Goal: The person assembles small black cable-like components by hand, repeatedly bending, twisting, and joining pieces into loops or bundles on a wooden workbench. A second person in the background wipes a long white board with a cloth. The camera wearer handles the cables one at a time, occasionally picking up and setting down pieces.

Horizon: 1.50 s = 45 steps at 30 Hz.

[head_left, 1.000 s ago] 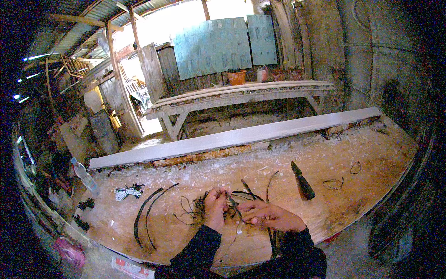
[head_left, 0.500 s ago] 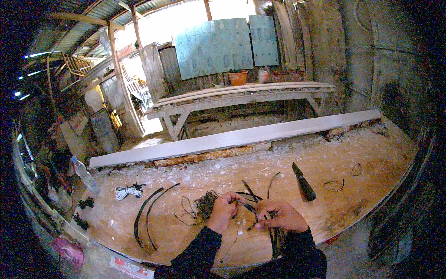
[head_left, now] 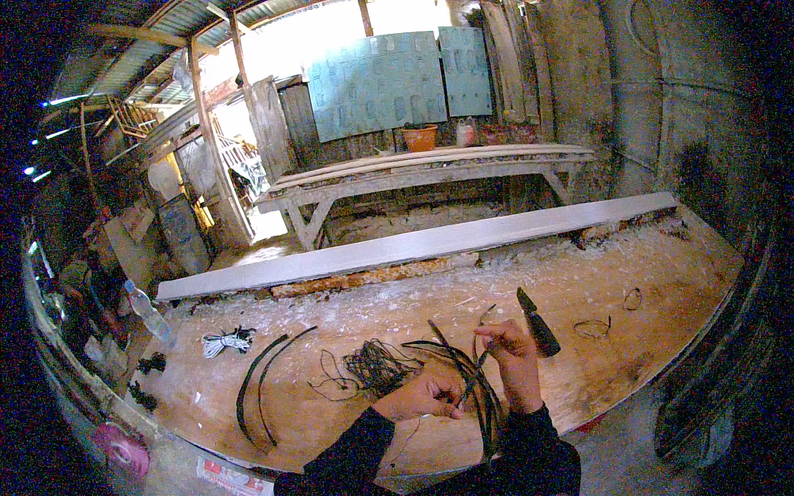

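Note:
Both of my hands are over the wooden tabletop, closed on a thin dark strip [head_left: 471, 380] that runs slantwise between them. My left hand [head_left: 426, 392] pinches its lower end, fingers bent inward. Higher and to the right, my right hand [head_left: 513, 355] is raised with its fingertips pinched at the upper end. Beneath and beside them lie several longer dark strips [head_left: 489, 426], some bent in arcs. A tangle of thin dark cord [head_left: 376, 368] is just left of my left hand. Close by my right hand lies a dark blade-shaped tool [head_left: 538, 326].
Two curved dark strips [head_left: 252, 384] and a white-and-black cord bundle [head_left: 227, 341] lie to the left. A clear bottle [head_left: 149, 312] stands at the left edge. Thin loops [head_left: 593, 329] lie at right. A long pale board [head_left: 413, 248] spans the table's far side.
My right hand has moved up and to the right, away from the left one. My left hand has turned and dropped a little, uncovering more of the cord tangle.

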### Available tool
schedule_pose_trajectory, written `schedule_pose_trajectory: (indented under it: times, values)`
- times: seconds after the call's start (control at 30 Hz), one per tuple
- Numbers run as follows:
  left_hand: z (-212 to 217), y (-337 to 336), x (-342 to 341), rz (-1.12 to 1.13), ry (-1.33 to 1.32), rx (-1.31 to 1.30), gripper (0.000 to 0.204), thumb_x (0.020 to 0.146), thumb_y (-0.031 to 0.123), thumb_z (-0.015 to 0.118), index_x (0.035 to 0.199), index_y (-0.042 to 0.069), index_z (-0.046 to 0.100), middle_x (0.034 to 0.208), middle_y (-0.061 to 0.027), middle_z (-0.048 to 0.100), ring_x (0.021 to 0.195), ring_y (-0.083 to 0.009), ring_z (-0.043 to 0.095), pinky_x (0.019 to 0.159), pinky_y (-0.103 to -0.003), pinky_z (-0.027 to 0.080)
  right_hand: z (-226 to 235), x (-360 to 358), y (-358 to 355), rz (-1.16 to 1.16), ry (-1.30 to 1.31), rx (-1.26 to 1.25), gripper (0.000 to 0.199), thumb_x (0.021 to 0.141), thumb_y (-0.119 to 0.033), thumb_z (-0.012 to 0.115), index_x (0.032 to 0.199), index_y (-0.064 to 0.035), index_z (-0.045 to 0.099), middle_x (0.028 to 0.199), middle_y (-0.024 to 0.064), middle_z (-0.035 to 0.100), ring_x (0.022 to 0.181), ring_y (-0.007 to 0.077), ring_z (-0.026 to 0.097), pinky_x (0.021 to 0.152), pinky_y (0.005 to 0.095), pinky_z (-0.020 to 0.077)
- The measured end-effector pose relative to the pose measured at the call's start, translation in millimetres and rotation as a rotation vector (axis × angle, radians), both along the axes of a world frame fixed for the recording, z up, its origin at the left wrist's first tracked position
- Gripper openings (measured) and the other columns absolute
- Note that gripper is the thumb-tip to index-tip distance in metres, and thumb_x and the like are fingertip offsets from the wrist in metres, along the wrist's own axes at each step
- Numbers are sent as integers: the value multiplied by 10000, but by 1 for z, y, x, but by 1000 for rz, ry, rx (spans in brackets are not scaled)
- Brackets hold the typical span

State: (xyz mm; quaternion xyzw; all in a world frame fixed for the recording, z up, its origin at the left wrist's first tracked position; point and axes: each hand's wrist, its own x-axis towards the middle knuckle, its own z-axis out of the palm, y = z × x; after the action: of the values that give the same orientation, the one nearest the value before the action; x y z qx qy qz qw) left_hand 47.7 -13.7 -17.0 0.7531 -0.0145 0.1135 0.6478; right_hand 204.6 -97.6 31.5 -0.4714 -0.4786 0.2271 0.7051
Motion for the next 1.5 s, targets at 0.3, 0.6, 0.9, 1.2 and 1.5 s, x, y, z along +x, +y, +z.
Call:
schedule_pose_trajectory:
  times: [0.3,0.6,0.9,1.2,1.5]
  values:
    - [3,4,-3,391,-102,41,230,753,208,670,690,85,486,622,46,436,579,-40,404,516,-196,321,10,-11,-2,-309,-228,13,94,793,-130,585,851,-93,649,850,18,452,804,138,475,662,210,376]
    - [15,6,-7,920,-153,-423,92,788,139,604,759,75,545,583,25,489,434,-40,382,386,-187,317,1,-3,3,-236,-289,51,121,662,-87,695,775,-96,652,899,50,515,923,194,493,775,282,401]
    - [8,18,-9,1120,-194,-325,56,768,82,606,792,65,559,664,23,552,466,-34,403,403,-189,315,-11,-12,0,980,-470,-142,309,795,-150,604,1088,-62,565,1194,116,436,1142,248,391,935,339,337]
    - [7,18,-9,1074,-196,-334,58,761,76,614,788,70,564,688,19,575,468,-33,402,409,-188,311,-4,-5,-3,850,-486,-133,234,741,-21,623,968,-79,631,1105,90,509,1062,234,464,887,327,377]
    - [8,15,-10,886,-84,-431,118,774,-5,512,834,46,601,683,1,592,470,-35,433,414,-180,334,5,-6,-10,685,-299,-153,79,698,-56,677,763,-57,631,833,42,582,839,159,545,771,266,409]
